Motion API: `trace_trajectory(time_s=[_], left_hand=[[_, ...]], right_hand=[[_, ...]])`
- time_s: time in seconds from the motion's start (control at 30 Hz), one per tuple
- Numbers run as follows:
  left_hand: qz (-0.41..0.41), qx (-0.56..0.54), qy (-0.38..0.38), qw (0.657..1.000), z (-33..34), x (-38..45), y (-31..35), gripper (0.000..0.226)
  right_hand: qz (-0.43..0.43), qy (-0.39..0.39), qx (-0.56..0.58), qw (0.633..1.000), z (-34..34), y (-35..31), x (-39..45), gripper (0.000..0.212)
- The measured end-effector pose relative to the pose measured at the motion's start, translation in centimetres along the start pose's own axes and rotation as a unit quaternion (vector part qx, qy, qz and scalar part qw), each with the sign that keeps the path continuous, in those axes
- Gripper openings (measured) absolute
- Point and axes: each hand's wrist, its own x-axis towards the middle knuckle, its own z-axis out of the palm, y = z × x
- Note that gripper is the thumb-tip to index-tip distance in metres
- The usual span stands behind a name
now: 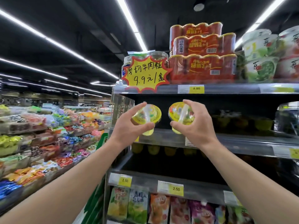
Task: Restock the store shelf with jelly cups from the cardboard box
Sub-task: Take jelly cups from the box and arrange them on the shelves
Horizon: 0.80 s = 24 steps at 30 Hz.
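Head view takes in a tall store shelf (226, 139) filling the right half of the frame, with red multipacks (203, 68) and a yellow starburst price sign (146, 75) on the top tier, a dark middle tier at centre, and snack pouches (161, 209) at the bottom. Along the left edge runs an aisle of loose sweets (40, 135). No cardboard box is visible. At centre frame both arms reach up toward the middle tier. The left hand (129, 125) grips a yellow-lidded jelly cup (149, 116) between thumb and fingers, tilted with its lid facing the camera; the right hand (196, 125) grips a second jelly cup (177, 113) the same way. Both cups hover just in front of the shelf lip, not yet resting on it. Other cups sit dimly further right on that tier. The likely risk is a tilted cup catching the lip or rolling onto its side when released; a thumb-and-finger pinch on smooth plastic could also slip
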Motion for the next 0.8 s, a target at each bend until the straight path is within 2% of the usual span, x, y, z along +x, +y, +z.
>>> trace_trajectory(time_s=[0.27, 0.37, 0.6, 0.8], left_hand=[[-0.002, 0.011, 0.002, 1.0, 1.0, 4.8, -4.3, 0.071], [-0.027, 0.011, 0.018, 0.999, 0.7, 6.6, -6.2, 0.068], [-0.058, 0.029, -0.037, 0.997, 0.9, 9.1, -8.8, 0.077], [-0.093, 0.085, -0.057, 0.99, 1.5, 9.9, -9.0, 0.086]], right_hand=[[-0.003, -0.019, 0.006, 1.0, 4.0, 2.1, 3.7, 0.078], [0.016, -0.055, -0.006, 0.998, 5.3, 2.5, 4.9, 0.077], [0.092, -0.171, -0.002, 0.981, 6.7, 3.7, 7.4, 0.073], [0.114, -0.152, -0.006, 0.982, 7.5, 4.3, 8.3, 0.061]])
